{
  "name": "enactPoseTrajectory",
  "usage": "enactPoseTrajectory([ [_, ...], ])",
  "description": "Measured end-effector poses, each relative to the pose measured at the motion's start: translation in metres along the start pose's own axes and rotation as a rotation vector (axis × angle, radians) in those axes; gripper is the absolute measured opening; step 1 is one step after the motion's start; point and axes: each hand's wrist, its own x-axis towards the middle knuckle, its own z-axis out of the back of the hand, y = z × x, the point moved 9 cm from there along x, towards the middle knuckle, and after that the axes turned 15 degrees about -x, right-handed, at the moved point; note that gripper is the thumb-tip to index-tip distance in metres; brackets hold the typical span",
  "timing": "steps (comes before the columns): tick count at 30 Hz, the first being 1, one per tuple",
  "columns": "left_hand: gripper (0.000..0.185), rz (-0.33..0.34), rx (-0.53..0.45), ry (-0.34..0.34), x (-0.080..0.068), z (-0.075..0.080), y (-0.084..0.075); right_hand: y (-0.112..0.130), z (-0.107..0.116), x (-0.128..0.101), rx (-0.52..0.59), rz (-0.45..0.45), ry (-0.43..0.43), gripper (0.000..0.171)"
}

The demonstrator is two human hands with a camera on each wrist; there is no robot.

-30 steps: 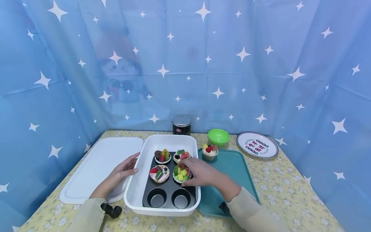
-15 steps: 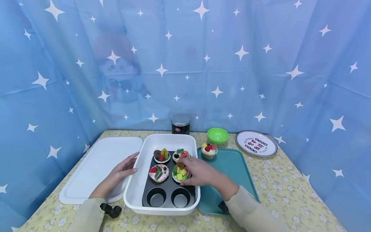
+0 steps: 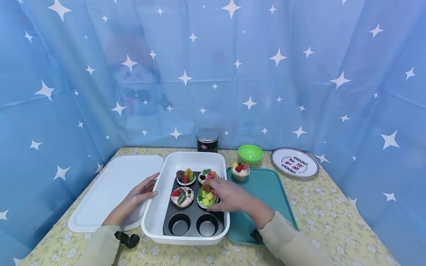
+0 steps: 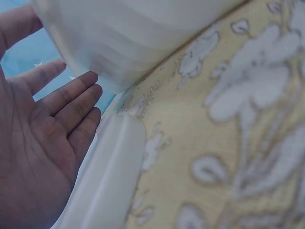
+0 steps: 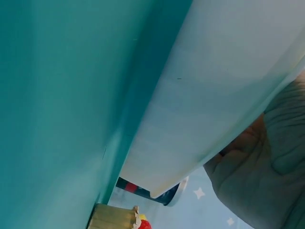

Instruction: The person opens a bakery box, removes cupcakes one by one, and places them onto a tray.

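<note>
My right hand (image 3: 229, 195) reaches over the side of a white plastic bin (image 3: 153, 221) and holds a toy cupcake (image 3: 205, 199) topped with yellow cubes and green bits, thumb in front and fingers behind. That cupcake sits in the middle right cup of a dark muffin tin (image 3: 193, 231) lying in the bin. A pink-cream cupcake (image 3: 182, 197), a chocolate-and-fruit cupcake (image 3: 185, 177) and another cupcake (image 3: 206, 176), partly behind my right fingers, fill other cups. My left hand (image 4: 52, 129), fingers extended, is at the bin's left side. The right wrist view shows the right hand mostly behind the bin wall.
A white lid (image 3: 113, 188) lies left of the bin. On the right are a teal tray (image 3: 266, 192) bearing one cupcake (image 3: 240, 171), a green bowl (image 3: 250, 154) and a patterned plate (image 3: 295, 163). A black espresso tin (image 3: 207, 141) stands behind the bin.
Both hands and the cupcakes keep nearly the same places. Only the head view shifts slightly, with the scene moving up a little.
</note>
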Motion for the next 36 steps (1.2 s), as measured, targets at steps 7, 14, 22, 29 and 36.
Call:
enactPoseTrajectory([
  [7, 0.068, -0.007, 0.008, 0.009, 0.0001, 0.0020, 0.0011, 0.0012, 0.0005, -0.0001, 0.005, -0.003, 0.001, 0.077],
  [14, 0.068, 0.024, -0.008, -0.020, -0.0014, 0.0040, 0.0036, 0.0030, 0.0027, 0.0009, -0.004, 0.001, -0.004, 0.077],
  [22, 0.068, 0.027, 0.003, -0.011, -0.0040, 0.0018, 0.0034, 0.0037, 0.0000, 0.0005, 0.006, 0.007, 0.001, 0.074],
  [29, 0.068, 0.025, 0.006, -0.012, -0.0029, -0.0002, 0.0014, 0.0016, 0.0024, -0.0011, 0.050, 0.014, -0.027, 0.075],
  [36, 0.068, 0.025, 0.012, -0.012, -0.0006, 0.0004, 0.0022, -0.0007, 0.0075, -0.0012, 0.101, 0.026, -0.044, 0.075],
])
